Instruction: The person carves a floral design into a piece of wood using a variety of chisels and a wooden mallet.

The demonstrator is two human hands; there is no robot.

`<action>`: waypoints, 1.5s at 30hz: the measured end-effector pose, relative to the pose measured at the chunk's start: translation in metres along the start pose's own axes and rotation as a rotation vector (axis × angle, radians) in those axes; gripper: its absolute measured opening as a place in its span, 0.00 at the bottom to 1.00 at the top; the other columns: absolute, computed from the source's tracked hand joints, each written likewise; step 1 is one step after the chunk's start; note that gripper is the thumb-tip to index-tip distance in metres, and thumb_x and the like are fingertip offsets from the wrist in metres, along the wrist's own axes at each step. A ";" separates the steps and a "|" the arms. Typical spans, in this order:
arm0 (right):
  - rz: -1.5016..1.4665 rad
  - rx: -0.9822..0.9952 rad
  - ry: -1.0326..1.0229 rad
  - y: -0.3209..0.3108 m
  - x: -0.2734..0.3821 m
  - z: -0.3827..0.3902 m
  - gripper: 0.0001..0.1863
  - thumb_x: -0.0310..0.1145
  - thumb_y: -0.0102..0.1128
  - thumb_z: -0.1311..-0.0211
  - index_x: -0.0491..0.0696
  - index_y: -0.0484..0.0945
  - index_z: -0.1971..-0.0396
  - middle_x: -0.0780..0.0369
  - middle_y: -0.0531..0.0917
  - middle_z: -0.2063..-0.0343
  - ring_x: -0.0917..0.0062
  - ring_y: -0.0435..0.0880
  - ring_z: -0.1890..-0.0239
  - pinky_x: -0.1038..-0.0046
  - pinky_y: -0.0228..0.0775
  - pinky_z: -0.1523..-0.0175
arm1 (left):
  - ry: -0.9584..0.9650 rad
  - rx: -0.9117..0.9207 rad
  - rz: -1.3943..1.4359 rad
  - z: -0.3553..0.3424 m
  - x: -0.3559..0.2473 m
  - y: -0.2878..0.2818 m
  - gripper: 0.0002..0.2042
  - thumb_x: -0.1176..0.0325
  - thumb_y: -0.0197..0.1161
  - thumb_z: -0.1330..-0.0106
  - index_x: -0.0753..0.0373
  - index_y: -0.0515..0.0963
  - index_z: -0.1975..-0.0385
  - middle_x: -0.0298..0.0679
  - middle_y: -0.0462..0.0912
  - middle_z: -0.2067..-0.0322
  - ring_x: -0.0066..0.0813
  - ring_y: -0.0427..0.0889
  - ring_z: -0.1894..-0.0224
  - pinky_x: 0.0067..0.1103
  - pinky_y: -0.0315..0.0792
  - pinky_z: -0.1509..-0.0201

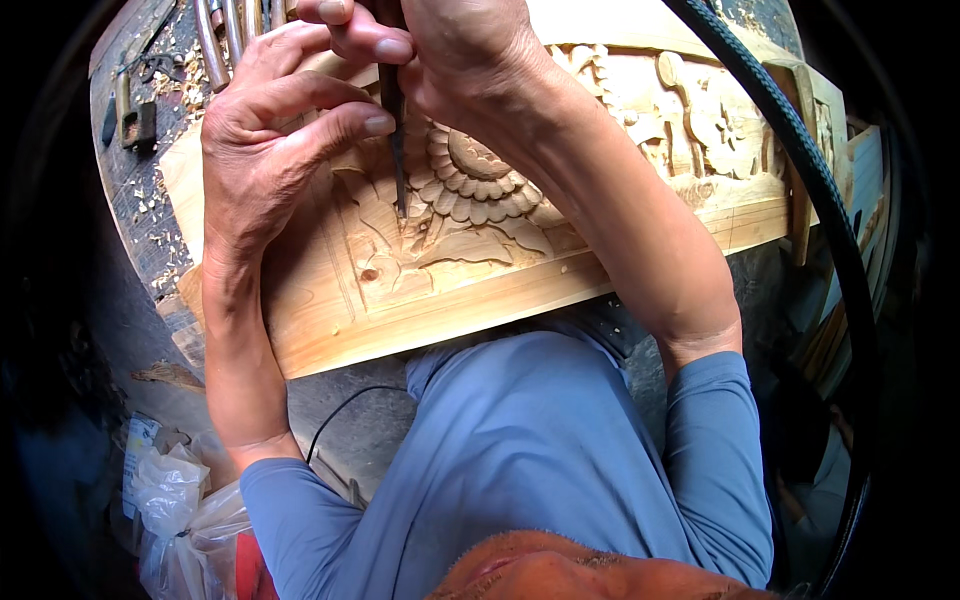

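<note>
A carving chisel (400, 165) with a dark, narrow blade stands nearly upright, its tip on the wood beside a carved flower. My right hand (465, 65) is closed round its upper part at the top edge of the view. My left hand (265, 130) is curled at the blade's left side, thumb tip against it; some of its fingers are hidden. Under both hands lies a pale carved wooden panel (440, 320), with a layered round flower (475, 170) in relief, leaf shapes and pencilled lines.
Several wooden tool handles (232, 30) lie at the far left, near a small metal clamp-like piece (138, 125) and wood shavings. An upright wooden piece (800, 160) stands at the panel's right end. A thick black braided cable (780, 100) arcs down the right. Plastic bags (180, 510) sit lower left.
</note>
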State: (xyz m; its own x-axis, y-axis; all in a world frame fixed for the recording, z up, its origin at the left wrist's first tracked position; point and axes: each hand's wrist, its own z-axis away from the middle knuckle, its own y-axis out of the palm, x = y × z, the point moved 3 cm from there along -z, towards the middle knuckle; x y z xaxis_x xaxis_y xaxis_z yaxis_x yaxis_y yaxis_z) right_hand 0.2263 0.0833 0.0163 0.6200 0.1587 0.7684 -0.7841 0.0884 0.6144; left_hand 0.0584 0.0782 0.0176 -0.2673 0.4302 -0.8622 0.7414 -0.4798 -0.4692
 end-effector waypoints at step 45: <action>-0.078 -0.076 -0.028 -0.007 -0.002 0.004 0.29 0.63 0.49 0.21 0.54 0.66 0.74 0.64 0.68 0.82 0.75 0.71 0.81 0.74 0.67 0.76 | 0.074 -0.073 -0.068 -0.003 0.000 0.002 0.07 0.72 0.76 0.38 0.61 0.92 0.61 0.39 0.90 0.49 0.34 0.83 0.41 0.31 0.73 0.34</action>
State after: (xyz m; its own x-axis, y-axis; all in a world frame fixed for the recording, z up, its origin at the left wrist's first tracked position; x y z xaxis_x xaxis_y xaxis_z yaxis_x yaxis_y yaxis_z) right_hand 0.2306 0.0784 0.0114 0.6793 0.1214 0.7238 -0.7325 0.1737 0.6583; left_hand 0.0617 0.0803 0.0171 -0.2744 0.5169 -0.8109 0.7662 -0.3920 -0.5092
